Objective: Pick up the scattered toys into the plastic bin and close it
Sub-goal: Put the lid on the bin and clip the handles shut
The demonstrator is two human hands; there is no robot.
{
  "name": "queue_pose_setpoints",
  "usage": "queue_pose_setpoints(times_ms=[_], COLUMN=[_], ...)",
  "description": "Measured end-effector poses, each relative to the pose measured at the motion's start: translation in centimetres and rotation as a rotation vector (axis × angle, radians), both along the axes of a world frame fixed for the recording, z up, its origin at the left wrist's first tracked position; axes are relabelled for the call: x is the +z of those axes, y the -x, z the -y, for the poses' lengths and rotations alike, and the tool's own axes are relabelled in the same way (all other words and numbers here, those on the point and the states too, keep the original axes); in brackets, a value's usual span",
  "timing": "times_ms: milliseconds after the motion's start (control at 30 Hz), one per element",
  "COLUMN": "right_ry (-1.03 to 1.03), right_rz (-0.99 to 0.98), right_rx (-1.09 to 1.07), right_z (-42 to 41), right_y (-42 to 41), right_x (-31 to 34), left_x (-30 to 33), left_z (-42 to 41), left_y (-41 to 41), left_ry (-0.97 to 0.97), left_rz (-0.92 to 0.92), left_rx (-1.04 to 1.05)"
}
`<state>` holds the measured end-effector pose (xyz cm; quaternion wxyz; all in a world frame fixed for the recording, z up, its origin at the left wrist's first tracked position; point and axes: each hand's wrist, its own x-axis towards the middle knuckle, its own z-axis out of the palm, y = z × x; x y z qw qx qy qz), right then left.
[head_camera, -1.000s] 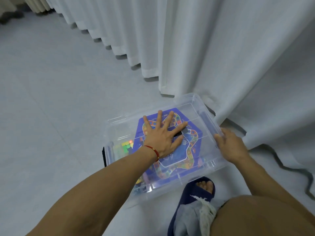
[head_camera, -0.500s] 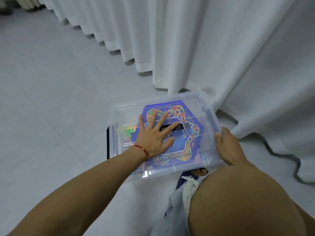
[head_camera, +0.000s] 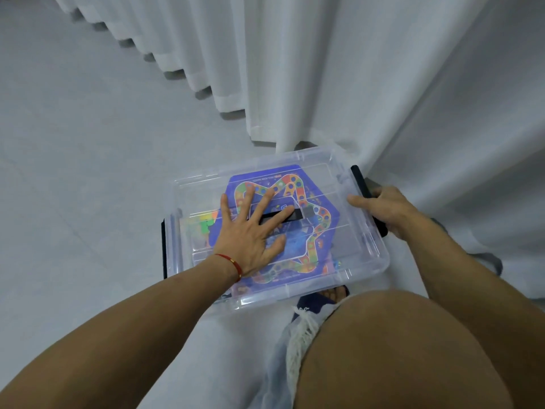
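The clear plastic bin (head_camera: 365, 261) sits on the pale tiled floor (head_camera: 88, 172), its far right corner against the hem of the white curtain (head_camera: 383, 84). Its transparent lid (head_camera: 318, 175) lies on top. Through the lid a blue hexagonal game board (head_camera: 312, 240) with a coloured track shows, and small bright toy blocks (head_camera: 205, 227) lie just left of the board inside the bin. The left hand (head_camera: 250, 231) lies flat on the middle of the lid, fingers (head_camera: 277, 218) straight and spread apart. The right hand (head_camera: 383, 209) holds the black latch (head_camera: 358, 178) on the bin's right end, thumb over the lid's edge and fingers curled round it. A second black latch (head_camera: 163, 249) stands at the bin's left end. A bare knee (head_camera: 398, 349) rises just near of the bin.
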<state>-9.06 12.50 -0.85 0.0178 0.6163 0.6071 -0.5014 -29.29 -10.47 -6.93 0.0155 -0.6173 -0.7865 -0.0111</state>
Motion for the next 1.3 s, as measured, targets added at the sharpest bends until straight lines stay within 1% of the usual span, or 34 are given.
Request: queue_pose_setpoints(times_ms=[133,200,267,333,400,467,500,533,567,600,633,700,733,767,833,867,933,1000,1033,1067,1100,1167,1233,1300], right_ry=[-0.225,-0.365,-0.49,-0.505,-0.461,-0.383,-0.341,-0.409,-0.463,-0.481,-0.453,-0.359,-0.356,-0.334,-0.326,-0.333,-0.335,-0.335,-0.32,-0.3,-0.303,-0.355,-0.485,-0.596], right_rz=[0.218,0.347,0.431,0.438,0.397,0.384,0.423,0.525,0.621,0.653,0.631,0.519,0.523,0.559,0.649,0.67,0.71,0.684,0.65,0.599,0.552,0.395,0.278,0.191], right_rx=[0.215,0.248,0.232,0.206,0.218,0.335,0.422,0.598,0.717,0.808,0.832,0.676,0.656,0.669,0.765,0.791,0.819,0.777,0.744,0.69,0.664,0.558,0.431,0.317], right_z=[0.4,1.2,1.9,1.7,0.6,0.0,-0.2,-0.4,-0.8,-1.5,-2.3,-3.2,-3.4,-3.5,-4.1,-4.0,-3.9,-3.3,-3.3,-3.6,-3.8,-3.7,-2.4,-1.1], right_y=[2.1,2.8,3.1,3.6,4.0,4.7,5.2,5.4,5.9,6.2,6.5,6.9,6.8,6.6,6.4,6.6,7.1,7.2,7.1,6.8,6.3,5.1,4.0,3.2], right_x=[0.8,0.2,-0.4,-0.5,-0.3,0.6,1.4,1.7,2.0,2.0,2.0,2.4,2.3,2.0,1.4,1.5,1.6,2.2,2.3,1.9,1.4,0.0,-1.2,-2.5], left_x=[0.0,0.1,0.3,0.4,0.6,0.6,0.7,1.0,1.5,2.1,2.6,3.1,3.1,3.2,3.7,4.1,4.7,5.2,5.4,5.5,5.7,5.7,5.5,4.4], left_z=[-0.5,-0.9,-1.5,-2.1,-3.1,-3.9,-4.3,-4.9,-5.3,-5.4,-5.1,-3.4,-2.1,-0.9,0.7,0.9,1.2,2.0,2.5,2.9,3.0,2.7,2.4,2.7], left_y=[0.4,0.8,1.3,1.5,1.9,2.7,3.0,3.3,3.5,3.6,3.5,4.2,5.0,6.0,8.1,9.0,10.5,10.9,11.0,11.2,11.5,12.1,12.3,11.9], left_ry=[-0.004,-0.001,0.026,0.034,0.051,0.064,0.064,0.056,0.036,0.005,-0.048,-0.169,-0.195,-0.208,-0.254,-0.23,-0.114,-0.025,0.026,0.074,0.097,0.105,0.09,0.028], left_rz=[0.01,0.006,0.015,0.028,0.023,0.027,0.032,0.039,0.061,0.091,0.106,0.09,0.1,0.158,0.4,0.51,0.751,1.053,1.127,1.128,1.079,0.865,0.666,0.594], left_rx=[-0.007,-0.016,-0.023,-0.023,-0.031,-0.04,-0.051,-0.058,-0.045,0.0,0.086,0.371,0.531,0.679,0.92,1.033,1.222,1.292,1.287,1.275,1.251,1.174,1.083,1.048])
